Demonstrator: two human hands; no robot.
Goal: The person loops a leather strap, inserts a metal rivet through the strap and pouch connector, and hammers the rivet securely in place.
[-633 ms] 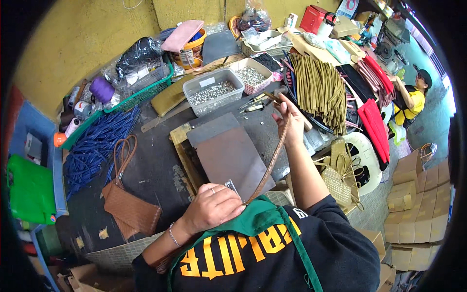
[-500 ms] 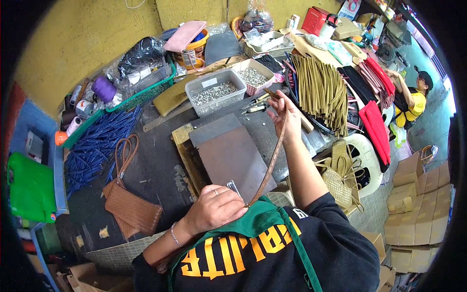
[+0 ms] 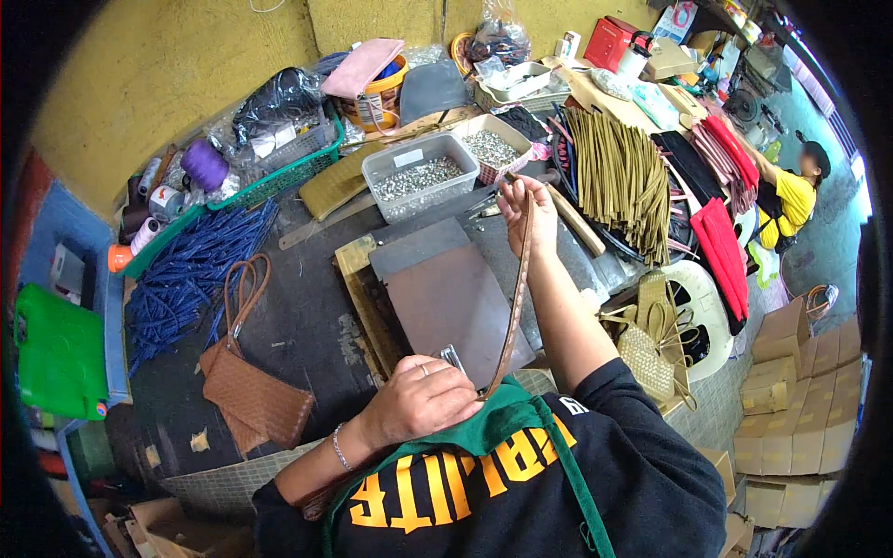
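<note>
A narrow brown leather strap with a line of stitches or holes runs between my two hands. My left hand is closed round its lower end, close to my green apron. A shiny silver metal piece sticks out of that same hand; its kind is hidden. Higher up, my right hand pinches the strap's far end, above the table. Below the strap lies a flat brown-grey board. To the left rests a brown woven pouch with a loop handle.
Clear tubs of metal fittings stand behind the board. Blue strips lie at left beside a green basket. Olive strips and a white stool are at right. A person in yellow works farther off.
My right hand has shifted slightly left and the strap now hangs straighter. My left hand keeps its hold. The other person's arm has moved, and the view has shifted a little.
</note>
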